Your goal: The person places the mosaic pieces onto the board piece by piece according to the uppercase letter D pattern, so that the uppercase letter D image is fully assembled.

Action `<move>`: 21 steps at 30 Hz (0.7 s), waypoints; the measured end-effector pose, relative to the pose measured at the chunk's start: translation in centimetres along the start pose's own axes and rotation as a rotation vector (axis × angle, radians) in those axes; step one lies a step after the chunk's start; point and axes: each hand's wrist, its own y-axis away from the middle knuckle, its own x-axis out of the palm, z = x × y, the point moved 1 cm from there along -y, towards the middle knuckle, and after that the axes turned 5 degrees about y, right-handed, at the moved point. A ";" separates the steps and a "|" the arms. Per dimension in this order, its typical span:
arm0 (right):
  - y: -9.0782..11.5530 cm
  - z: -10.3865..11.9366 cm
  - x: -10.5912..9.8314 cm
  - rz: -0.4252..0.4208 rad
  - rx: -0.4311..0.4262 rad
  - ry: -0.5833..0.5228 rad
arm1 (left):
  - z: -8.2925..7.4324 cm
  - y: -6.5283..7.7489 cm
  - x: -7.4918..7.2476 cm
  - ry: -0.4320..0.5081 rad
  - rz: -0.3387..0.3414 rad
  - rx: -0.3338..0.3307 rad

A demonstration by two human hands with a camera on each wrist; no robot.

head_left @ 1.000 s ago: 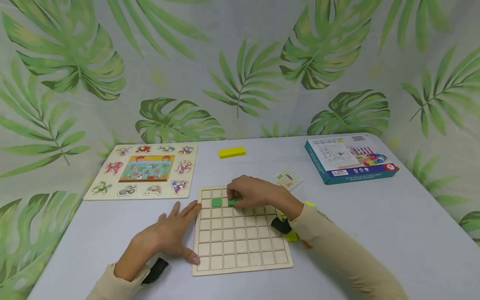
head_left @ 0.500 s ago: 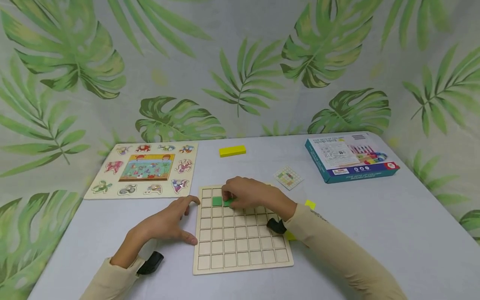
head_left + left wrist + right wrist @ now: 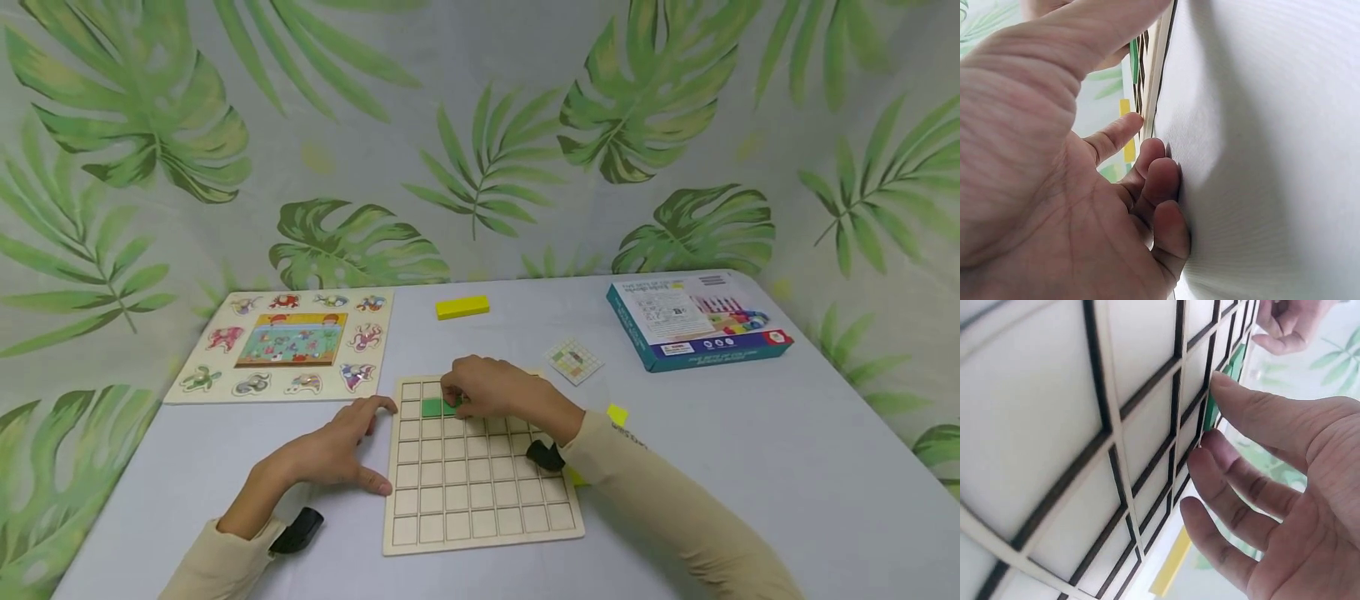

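My right hand (image 3: 495, 388) pinches a green square tile (image 3: 1210, 412) between thumb and fingertips, at a cell in the second row of the wooden grid board (image 3: 482, 497). Immediately left of it, another green tile (image 3: 431, 407) lies in its cell. My left hand (image 3: 327, 447) stays at the board's left side, thumb and index fingertip right at the edge. In the left wrist view, the other fingers are bent loosely, their tips on the white tabletop (image 3: 1260, 175). Part of the held tile is hidden behind my right fingers.
A small pattern card (image 3: 574, 362) lies beyond the board, with a yellow block (image 3: 462, 307) farther back. The sea-animal puzzle (image 3: 360, 346) is at the back left, a teal game box (image 3: 697, 320) at the back right. Yellow pieces (image 3: 617, 414) show beside my right sleeve.
My right hand has shifted slightly left, bringing the green tile up beside the other one. My left fingers have gone from spread out to loosely bent, and the thumb has moved up the edge.
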 end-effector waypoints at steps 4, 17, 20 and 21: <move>0.3 0.2 0.0 -0.002 0.012 0.025 | 0.1 0.0 0.0 -0.003 -0.003 -0.004; 5.7 -2.4 0.0 -0.075 0.019 -0.083 | -0.2 -0.1 0.1 0.000 0.007 -0.026; 6.9 -3.2 -0.1 -0.083 0.039 -0.107 | -0.2 -0.1 0.1 0.000 0.006 -0.033; 7.2 -3.5 -0.1 -0.089 0.044 -0.109 | -0.3 -0.1 0.1 -0.002 0.004 -0.033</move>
